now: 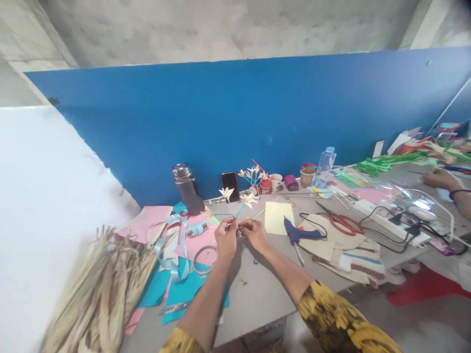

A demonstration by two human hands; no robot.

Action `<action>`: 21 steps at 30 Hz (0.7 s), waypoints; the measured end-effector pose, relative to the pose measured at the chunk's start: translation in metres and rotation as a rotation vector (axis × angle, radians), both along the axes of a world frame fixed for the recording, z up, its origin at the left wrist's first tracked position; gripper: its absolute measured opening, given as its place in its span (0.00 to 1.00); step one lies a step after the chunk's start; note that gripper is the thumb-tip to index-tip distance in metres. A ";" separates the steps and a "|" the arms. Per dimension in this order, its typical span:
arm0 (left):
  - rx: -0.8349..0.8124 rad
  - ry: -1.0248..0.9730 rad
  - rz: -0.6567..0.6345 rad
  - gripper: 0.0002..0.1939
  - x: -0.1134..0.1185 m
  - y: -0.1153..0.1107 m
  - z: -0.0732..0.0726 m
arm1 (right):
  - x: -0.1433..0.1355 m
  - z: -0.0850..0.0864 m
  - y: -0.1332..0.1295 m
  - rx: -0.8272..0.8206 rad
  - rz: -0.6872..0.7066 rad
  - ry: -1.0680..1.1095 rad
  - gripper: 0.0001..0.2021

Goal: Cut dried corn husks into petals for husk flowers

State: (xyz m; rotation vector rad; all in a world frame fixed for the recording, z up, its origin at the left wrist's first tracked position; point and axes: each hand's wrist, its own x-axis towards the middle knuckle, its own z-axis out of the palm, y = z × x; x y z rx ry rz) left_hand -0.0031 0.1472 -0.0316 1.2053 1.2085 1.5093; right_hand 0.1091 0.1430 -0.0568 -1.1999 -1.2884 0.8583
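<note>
Calling for a light pinch, flower stems (pixel 240 211) are being clamped by the left hand (pixel 226 238), the right hand (pixel 256 234) seemingly being pinched together alongside

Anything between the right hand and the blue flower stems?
Nothing visible. The left hand pinches the blue flower stems, and the right hand is close beside it. The blue glue gun lies off to the right.

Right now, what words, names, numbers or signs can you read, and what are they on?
None can be read.
White cup: any marks are too small and blurred to read.
Red jar: any print is too small to read.
Clear bottle: no readable label.
Phone: dark, no readable words.
Cream flower: no writing shows.
</note>
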 end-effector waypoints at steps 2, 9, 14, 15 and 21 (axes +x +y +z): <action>-0.008 0.003 -0.003 0.14 0.000 0.000 0.001 | 0.000 0.002 -0.001 0.020 -0.001 -0.004 0.09; -0.033 0.032 -0.028 0.13 0.000 -0.001 -0.003 | 0.000 0.000 0.003 0.052 -0.044 0.002 0.08; -0.029 0.027 -0.022 0.11 0.000 0.001 -0.006 | -0.002 -0.001 0.004 0.031 -0.041 0.020 0.07; -0.030 0.026 -0.024 0.11 0.000 0.001 -0.007 | -0.003 -0.001 0.003 0.029 -0.039 0.024 0.07; -0.025 0.056 -0.024 0.16 -0.002 0.001 -0.010 | -0.002 -0.003 0.007 0.013 -0.072 0.068 0.08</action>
